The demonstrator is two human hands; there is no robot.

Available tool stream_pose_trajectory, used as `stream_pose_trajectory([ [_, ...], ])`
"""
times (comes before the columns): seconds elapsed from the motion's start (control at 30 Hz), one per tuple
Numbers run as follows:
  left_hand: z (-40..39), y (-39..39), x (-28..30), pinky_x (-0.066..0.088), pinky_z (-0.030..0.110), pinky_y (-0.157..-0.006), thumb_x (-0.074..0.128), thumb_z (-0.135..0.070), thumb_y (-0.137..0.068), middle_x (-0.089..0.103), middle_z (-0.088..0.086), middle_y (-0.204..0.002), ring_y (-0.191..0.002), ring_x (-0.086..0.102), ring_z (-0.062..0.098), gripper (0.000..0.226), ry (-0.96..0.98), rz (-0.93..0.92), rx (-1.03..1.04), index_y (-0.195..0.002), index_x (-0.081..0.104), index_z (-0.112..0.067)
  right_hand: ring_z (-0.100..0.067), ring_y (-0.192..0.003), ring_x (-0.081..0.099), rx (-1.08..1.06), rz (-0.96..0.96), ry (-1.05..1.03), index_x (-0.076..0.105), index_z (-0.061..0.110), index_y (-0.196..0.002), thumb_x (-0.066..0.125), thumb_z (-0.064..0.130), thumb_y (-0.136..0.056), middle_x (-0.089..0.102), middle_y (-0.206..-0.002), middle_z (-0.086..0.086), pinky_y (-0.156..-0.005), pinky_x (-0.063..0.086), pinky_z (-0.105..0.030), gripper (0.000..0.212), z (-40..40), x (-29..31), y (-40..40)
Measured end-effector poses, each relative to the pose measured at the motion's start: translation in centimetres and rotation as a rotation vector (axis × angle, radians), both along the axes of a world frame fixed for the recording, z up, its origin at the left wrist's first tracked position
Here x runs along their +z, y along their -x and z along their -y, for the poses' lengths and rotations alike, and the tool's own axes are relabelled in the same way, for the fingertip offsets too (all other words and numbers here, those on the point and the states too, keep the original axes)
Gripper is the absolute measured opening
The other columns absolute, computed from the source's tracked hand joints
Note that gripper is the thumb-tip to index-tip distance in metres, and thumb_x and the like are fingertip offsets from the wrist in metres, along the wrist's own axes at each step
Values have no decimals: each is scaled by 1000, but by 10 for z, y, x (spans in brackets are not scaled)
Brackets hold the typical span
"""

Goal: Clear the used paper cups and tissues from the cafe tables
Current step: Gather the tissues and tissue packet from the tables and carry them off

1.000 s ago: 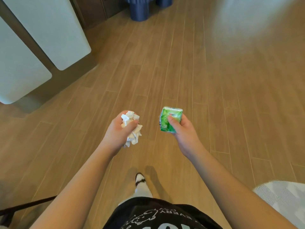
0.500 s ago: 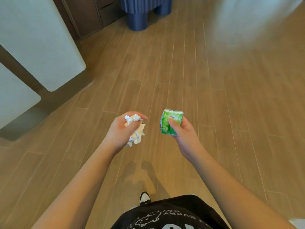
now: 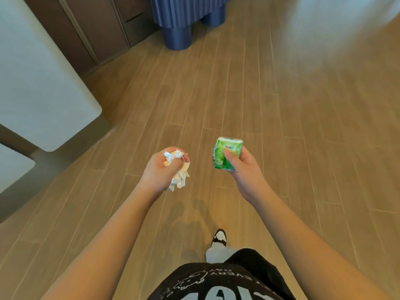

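My left hand (image 3: 161, 169) grips a wad of crumpled white tissues (image 3: 179, 172), which sticks out above and below the curled fingers. My right hand (image 3: 242, 167) holds a small green tissue pack (image 3: 225, 151) upright, thumb pressed on its front face. Both hands are held out in front of me at waist height over the wooden floor, about a hand's width apart. No paper cups are in view.
Two pale rounded tabletops (image 3: 39, 79) stand at the left with a gap between them. Dark brown cabinets (image 3: 97, 29) line the back left. A blue ribbed stool or table (image 3: 184, 20) stands ahead at the top. My shoe (image 3: 219, 238) steps on the wooden floor (image 3: 281, 148).
I have walked forward: the white tabletops slid down and left, the blue furniture and cabinets came closer. My left fingers closed tighter round the tissues. Both hands keep their loads.
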State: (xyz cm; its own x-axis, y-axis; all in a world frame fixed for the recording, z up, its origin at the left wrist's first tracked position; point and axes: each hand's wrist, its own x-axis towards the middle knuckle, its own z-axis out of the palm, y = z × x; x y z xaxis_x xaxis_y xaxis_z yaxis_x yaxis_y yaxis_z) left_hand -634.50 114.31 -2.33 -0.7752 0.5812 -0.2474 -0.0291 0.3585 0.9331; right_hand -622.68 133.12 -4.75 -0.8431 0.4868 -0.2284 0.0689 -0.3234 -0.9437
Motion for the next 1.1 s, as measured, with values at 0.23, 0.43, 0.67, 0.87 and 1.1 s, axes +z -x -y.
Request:
stream_pose_trajectory([
  [0.23, -100, 94, 15, 42, 26, -43, 58, -36, -83, 74, 7, -71, -51, 61, 16, 18, -58, -21, 130, -91, 74, -31, -13, -106, 71, 21, -13, 12, 66, 27, -119, 57, 20, -103, 76, -112, 5, -88, 55, -28, 20, -106, 12, 92],
  [0.43, -161, 174, 5, 43, 26, -39, 70, -51, -80, 72, 18, -74, -52, 65, 15, 21, -101, 33, 143, -88, 72, -33, -14, -107, 71, 52, -15, 17, 65, 25, -122, 56, 20, -103, 75, -114, 2, -85, 56, -26, 22, -166, 3, 174],
  [0.67, -222, 300, -7, 48, 27, -42, 88, -39, -63, 75, 0, -83, -60, 72, 19, 32, -256, 100, 13, -90, 71, -37, -15, -105, 72, 61, -4, -27, 66, 25, -122, 57, 19, -103, 76, -113, 1, -86, 56, -29, 22, -228, -12, 309],
  [0.87, -270, 426, 5, 57, 29, -60, 93, -23, -59, 71, -12, -88, -75, 70, 13, 55, -259, 86, -161, -101, 65, -45, -14, -102, 71, 39, -12, -26, 66, 23, -119, 57, 18, -102, 76, -109, 2, -84, 56, -29, 20, -269, 0, 437],
  [1.1, -328, 529, -1, 57, 23, -62, 91, 3, -69, 70, -19, -89, -79, 69, 1, 61, -212, 11, -143, -106, 64, -38, -15, -102, 70, 47, -16, -11, 64, 19, -123, 55, 16, -103, 75, -110, 0, -85, 56, -30, 22, -329, 3, 532],
])
